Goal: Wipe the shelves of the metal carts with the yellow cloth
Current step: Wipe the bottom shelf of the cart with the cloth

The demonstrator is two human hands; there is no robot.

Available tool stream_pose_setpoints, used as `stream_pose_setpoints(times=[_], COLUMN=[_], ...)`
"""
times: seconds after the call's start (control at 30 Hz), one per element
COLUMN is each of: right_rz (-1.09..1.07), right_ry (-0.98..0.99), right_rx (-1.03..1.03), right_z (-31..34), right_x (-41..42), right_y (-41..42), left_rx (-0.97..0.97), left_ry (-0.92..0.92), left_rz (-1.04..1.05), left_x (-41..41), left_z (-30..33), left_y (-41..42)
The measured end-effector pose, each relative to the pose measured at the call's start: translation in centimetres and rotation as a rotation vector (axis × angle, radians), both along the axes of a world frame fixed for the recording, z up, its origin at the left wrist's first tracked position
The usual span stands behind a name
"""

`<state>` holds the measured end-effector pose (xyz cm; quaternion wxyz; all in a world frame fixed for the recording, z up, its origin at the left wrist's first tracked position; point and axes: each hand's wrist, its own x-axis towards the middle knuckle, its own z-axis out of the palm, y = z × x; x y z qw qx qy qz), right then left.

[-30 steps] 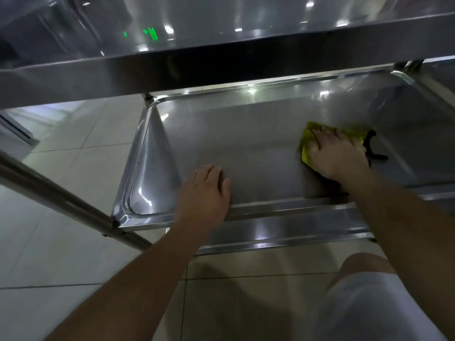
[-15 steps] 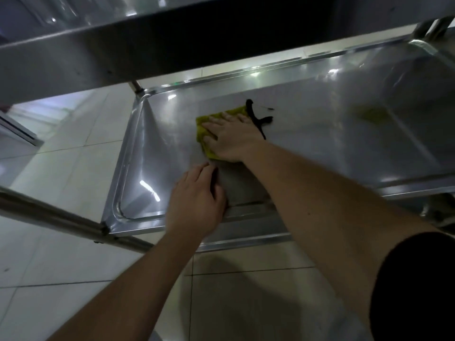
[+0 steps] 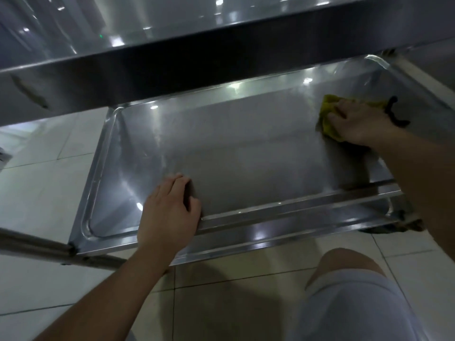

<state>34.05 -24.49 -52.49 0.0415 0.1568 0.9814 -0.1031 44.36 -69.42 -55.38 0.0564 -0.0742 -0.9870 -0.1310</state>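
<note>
The metal cart's lower shelf (image 3: 270, 219) is a shallow steel tray that fills the middle of the view. A yellow cloth (image 3: 327, 114) lies bunched on its far right part. My right hand (image 3: 362, 124) presses down on the cloth and covers most of it. A black loop (image 3: 391, 112) sticks out of the cloth beyond the hand. My left hand (image 3: 167, 212) rests on the shelf's front rim, fingers lying over it onto the tray floor.
The cart's upper shelf (image 3: 221, 52) overhangs the back of the lower one. A steel tube (image 3: 32, 244) runs off from the tray's front left corner. My knee (image 3: 344, 267) is at the lower right above the pale tiled floor (image 3: 37, 183).
My right hand has slid the cloth from the shelf's left part across to its far right. My left hand has stayed on the front rim.
</note>
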Motion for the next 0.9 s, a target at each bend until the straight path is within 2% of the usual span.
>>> stream_pose_setpoints(times=[0.1,0.2,0.33,0.4,0.57,0.8,0.9], right_rz=[0.066,0.226,0.434,0.497,0.507,0.211,0.1], right_ry=[0.064,0.104,0.071,0.065,0.063,-0.009,-0.038], right_rx=[0.025,0.042,-0.027,-0.047,0.054,0.127,0.107], right_z=[-0.1,-0.2,-1.0,-1.3,-1.3,-1.2,-1.2], right_x=[2.7,5.6,9.4,10.5,11.5,12.3,11.8], right_y=[-3.8,-10.9,-20.9,-22.8,-19.0,-4.0,-3.1], left_rx=[-0.012,-0.014,0.003,0.013,0.002,-0.014,-0.036], left_ry=[0.0,0.007,0.04,0.041,0.037,0.022,0.01], left_rz=[-0.005,-0.009,-0.022,-0.034,-0.053,-0.017,0.006], left_x=[-0.1,-0.2,0.0,0.0,-0.1,0.1,0.3], left_z=[-0.1,0.0,0.1,0.2,0.3,0.9,1.0], left_y=[0.0,0.1,0.0,-0.1,-0.2,0.5,0.8])
